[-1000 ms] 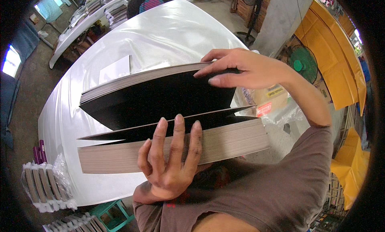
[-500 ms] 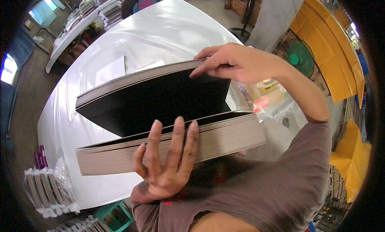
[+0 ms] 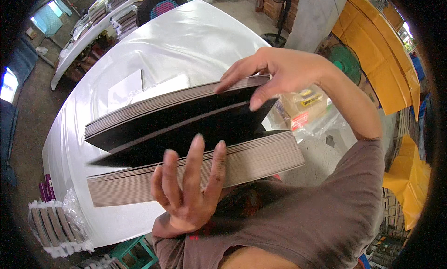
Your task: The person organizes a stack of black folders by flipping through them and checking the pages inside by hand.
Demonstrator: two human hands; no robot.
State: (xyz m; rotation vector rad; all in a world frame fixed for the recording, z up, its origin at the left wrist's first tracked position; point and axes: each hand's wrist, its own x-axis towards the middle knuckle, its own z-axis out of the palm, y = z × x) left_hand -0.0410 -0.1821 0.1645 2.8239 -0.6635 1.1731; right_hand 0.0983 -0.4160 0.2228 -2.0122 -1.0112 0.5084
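Observation:
A thick stack of grey boards with black faces (image 3: 260, 159) lies across the near edge of a white table (image 3: 186, 41). My left hand (image 3: 186, 194) presses flat against the stack's front edge, fingers spread and pointing up. At the right end, my right hand (image 3: 284, 73) pinches and lifts an upper sheaf of boards (image 3: 153, 113), opening a dark wedge-shaped gap. One loose board hangs in that gap, between the raised sheaf and the lower stack.
White sheets (image 3: 125, 88) lie on the table behind the stack. A plastic-wrapped packet (image 3: 305, 106) sits to the right. Wrapped bundles (image 3: 56, 222) and a green stool (image 3: 135, 252) stand at lower left. Another person (image 3: 160, 3) is at the table's far end, and a green fan (image 3: 344, 59) stands at right.
My right hand has raised the upper sheaf higher and the gap has widened. A single board has separated inside it. My left hand has stayed against the front edge.

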